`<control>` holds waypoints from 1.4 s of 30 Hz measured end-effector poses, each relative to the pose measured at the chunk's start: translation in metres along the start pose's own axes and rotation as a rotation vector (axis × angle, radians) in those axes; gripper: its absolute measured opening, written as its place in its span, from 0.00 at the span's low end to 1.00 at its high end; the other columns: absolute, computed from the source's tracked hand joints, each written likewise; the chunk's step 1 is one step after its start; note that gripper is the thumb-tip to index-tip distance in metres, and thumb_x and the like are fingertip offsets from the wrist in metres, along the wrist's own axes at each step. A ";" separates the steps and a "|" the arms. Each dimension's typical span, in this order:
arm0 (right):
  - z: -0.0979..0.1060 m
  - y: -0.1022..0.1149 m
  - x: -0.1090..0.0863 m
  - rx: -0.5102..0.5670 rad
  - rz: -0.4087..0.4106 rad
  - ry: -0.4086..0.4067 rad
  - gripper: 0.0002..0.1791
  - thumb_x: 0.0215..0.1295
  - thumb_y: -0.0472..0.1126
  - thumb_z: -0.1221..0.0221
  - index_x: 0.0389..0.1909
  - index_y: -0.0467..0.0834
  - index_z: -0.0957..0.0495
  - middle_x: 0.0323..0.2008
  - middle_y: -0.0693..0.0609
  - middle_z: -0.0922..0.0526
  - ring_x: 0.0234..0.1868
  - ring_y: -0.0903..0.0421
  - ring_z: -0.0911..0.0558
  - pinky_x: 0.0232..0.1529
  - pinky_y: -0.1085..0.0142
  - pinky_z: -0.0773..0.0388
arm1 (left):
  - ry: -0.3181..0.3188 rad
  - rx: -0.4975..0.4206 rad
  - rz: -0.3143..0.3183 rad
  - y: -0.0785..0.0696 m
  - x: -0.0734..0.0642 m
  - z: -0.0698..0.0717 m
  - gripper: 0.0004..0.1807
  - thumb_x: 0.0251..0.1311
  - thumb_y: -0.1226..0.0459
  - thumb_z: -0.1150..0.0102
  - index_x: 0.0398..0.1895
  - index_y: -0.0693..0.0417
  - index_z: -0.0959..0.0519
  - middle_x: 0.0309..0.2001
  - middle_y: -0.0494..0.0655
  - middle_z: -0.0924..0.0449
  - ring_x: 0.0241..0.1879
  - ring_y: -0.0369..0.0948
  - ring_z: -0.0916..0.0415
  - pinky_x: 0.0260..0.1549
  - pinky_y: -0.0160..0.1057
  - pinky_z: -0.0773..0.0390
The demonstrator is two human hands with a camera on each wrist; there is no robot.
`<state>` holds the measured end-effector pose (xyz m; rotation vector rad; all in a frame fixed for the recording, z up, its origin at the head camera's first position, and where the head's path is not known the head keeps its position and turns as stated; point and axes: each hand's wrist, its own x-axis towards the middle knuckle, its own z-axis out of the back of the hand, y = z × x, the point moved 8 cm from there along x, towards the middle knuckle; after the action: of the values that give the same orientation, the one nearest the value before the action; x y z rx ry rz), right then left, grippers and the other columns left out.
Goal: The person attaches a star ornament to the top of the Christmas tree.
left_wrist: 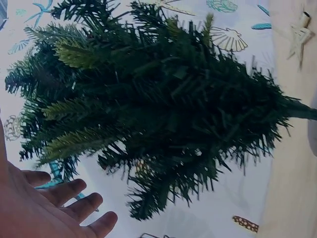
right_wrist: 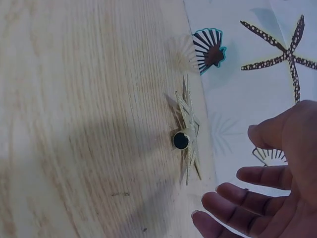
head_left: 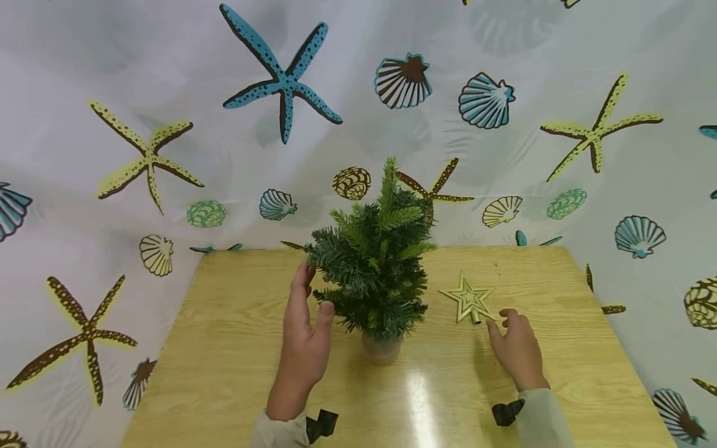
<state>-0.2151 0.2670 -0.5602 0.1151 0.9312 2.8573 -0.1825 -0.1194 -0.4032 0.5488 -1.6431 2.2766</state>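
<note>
A small artificial Christmas tree (head_left: 375, 267) stands upright in a round pot (head_left: 382, 351), its branches filling most of the left wrist view. Beside its left side is my left hand (head_left: 305, 339), fingers fairly straight and fingertips right at the lower branches. To the right of the tree lies a gold star tree topper (head_left: 468, 298) with a short hollow socket (head_left: 476, 317) toward me. My right hand (head_left: 516, 348) hovers close to that socket, fingers loosely bent and nothing held; the right wrist view shows the star edge-on with the dark socket opening (right_wrist: 181, 141).
Everything stands on a light wooden table (head_left: 235, 348). Behind it and along both sides hangs a white cloth (head_left: 347, 143) printed with starfish and shells. Each wrist carries a small black camera mount (head_left: 322, 425).
</note>
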 end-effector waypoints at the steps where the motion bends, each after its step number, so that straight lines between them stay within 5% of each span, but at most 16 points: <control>1: -0.001 -0.003 0.003 0.011 -0.014 0.005 0.27 0.79 0.46 0.43 0.65 0.28 0.30 0.51 0.28 0.24 0.42 0.37 0.19 0.36 0.45 0.20 | -0.001 -0.008 -0.005 -0.002 0.002 0.000 0.35 0.83 0.59 0.58 0.85 0.49 0.57 0.81 0.54 0.52 0.80 0.52 0.52 0.72 0.67 0.49; 9: -0.024 -0.021 0.024 0.100 -0.123 0.104 0.33 0.79 0.48 0.43 0.68 0.25 0.35 0.53 0.26 0.25 0.47 0.34 0.19 0.40 0.43 0.20 | -0.049 -0.032 -0.075 -0.014 0.021 0.002 0.36 0.82 0.47 0.62 0.85 0.46 0.57 0.83 0.48 0.57 0.77 0.55 0.46 0.71 0.63 0.44; 16: -0.037 -0.031 0.032 0.099 -0.158 0.111 0.32 0.78 0.49 0.43 0.65 0.25 0.33 0.53 0.27 0.27 0.49 0.34 0.21 0.41 0.45 0.21 | -0.097 0.014 -0.122 -0.025 0.032 0.002 0.40 0.81 0.43 0.62 0.85 0.51 0.57 0.84 0.46 0.63 0.81 0.49 0.60 0.73 0.64 0.51; 24: -0.041 -0.031 0.045 0.139 -0.178 0.123 0.28 0.78 0.48 0.42 0.62 0.27 0.30 0.51 0.30 0.28 0.46 0.37 0.21 0.39 0.48 0.21 | -0.097 0.082 -0.204 -0.041 0.049 0.001 0.43 0.79 0.39 0.63 0.84 0.54 0.55 0.83 0.47 0.55 0.81 0.47 0.59 0.75 0.59 0.53; 29: -0.042 -0.032 0.049 0.131 -0.193 0.126 0.24 0.76 0.45 0.40 0.57 0.28 0.29 0.44 0.32 0.22 0.35 0.43 0.20 0.31 0.53 0.22 | -0.088 0.110 -0.231 -0.053 0.058 0.000 0.43 0.79 0.38 0.63 0.84 0.55 0.52 0.81 0.47 0.49 0.80 0.47 0.53 0.75 0.58 0.52; 37: -0.044 -0.034 0.047 0.133 -0.201 0.140 0.19 0.75 0.44 0.39 0.51 0.32 0.27 0.35 0.38 0.18 0.26 0.49 0.22 0.22 0.58 0.27 | -0.108 0.281 -0.308 -0.071 0.071 -0.001 0.43 0.78 0.36 0.64 0.82 0.57 0.47 0.79 0.51 0.41 0.78 0.47 0.45 0.75 0.62 0.61; 42: -0.044 -0.037 0.048 0.140 -0.201 0.133 0.18 0.75 0.47 0.40 0.46 0.33 0.25 0.31 0.40 0.18 0.23 0.50 0.23 0.20 0.59 0.28 | -0.070 0.305 -0.315 -0.080 0.077 -0.004 0.44 0.77 0.35 0.64 0.83 0.54 0.47 0.77 0.51 0.37 0.76 0.49 0.40 0.73 0.62 0.47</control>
<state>-0.2633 0.2780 -0.6158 -0.1476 1.0996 2.6405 -0.2169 -0.0897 -0.3015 0.8970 -1.1407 2.2959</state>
